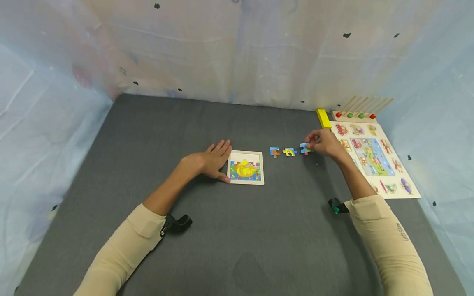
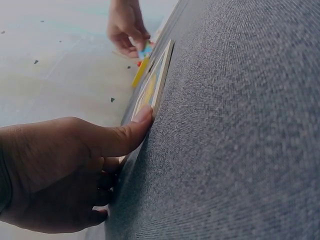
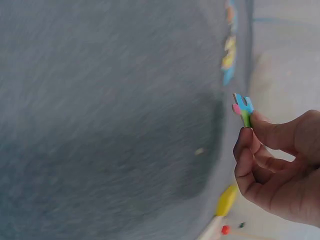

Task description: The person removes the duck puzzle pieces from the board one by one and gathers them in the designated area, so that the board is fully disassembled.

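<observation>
A small framed jigsaw puzzle (image 1: pixel 245 167) with a yellow duck picture lies on the dark cloth; the upper part of its tray is bare. My left hand (image 1: pixel 213 161) rests at its left side, fingers spread straight, and the thumb touches the frame's lower left corner. Between thumb and fingertips my right hand (image 1: pixel 323 142) pinches a blue and green puzzle piece (image 3: pixel 244 106) with a pink knob, held above the cloth. Left of that hand lie two loose pieces, one blue and orange piece (image 1: pixel 274 152) and one blue and yellow piece (image 1: pixel 289 152).
At the right lies a pale picture board (image 1: pixel 403 190) with several printed figures. Behind it stands a wooden rack (image 1: pixel 355 119) with several sticks and red and green beads, beside a yellow block (image 1: pixel 324 119). Pale sheeting (image 1: pixel 237 53) walls in the table.
</observation>
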Tool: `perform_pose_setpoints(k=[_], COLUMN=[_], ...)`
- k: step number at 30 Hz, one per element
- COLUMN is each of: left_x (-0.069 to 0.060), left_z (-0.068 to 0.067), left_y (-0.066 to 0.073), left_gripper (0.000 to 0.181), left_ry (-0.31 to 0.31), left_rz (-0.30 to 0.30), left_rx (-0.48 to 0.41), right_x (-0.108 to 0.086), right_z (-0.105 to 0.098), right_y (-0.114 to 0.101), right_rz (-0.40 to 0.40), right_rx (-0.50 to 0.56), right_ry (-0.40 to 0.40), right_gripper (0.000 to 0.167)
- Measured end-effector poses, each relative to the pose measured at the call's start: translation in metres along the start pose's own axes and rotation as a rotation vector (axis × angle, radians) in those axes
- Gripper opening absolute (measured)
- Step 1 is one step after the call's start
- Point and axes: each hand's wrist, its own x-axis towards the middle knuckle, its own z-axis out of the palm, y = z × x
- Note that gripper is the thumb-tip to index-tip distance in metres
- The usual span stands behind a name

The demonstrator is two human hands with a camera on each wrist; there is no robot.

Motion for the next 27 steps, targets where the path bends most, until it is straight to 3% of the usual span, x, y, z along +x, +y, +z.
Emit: perform_pose_setpoints(k=[7, 10, 18, 27], left_x=[-0.001, -0.001, -0.002, -0.002], left_z=[0.002, 0.003, 0.001, 0.001], left_y=[0.0, 0.0, -0.001, 0.0], left_gripper=[0.116, 0.116, 0.116, 0.114], left_ry=[0.001, 0.003, 0.002, -0.004], left_rz=[0.008, 0.004, 0.012, 0.004], left_rx=[-0.013, -0.015, -0.022, -0.031], right_x=[0.006, 0.007, 0.007, 0.005], right_z=[0.011, 0.012, 0.006, 0.006], right_y=[0.022, 0.02, 0.009, 0.007], right_rz=[0.066, 0.064, 0.025, 0.033], right_rx=[0.018, -0.004, -0.12, -0.132], right_ry=[-0.067, -0.076, -0.159, -0.177], right_gripper=[0.015, 0.011, 0.021, 0.022])
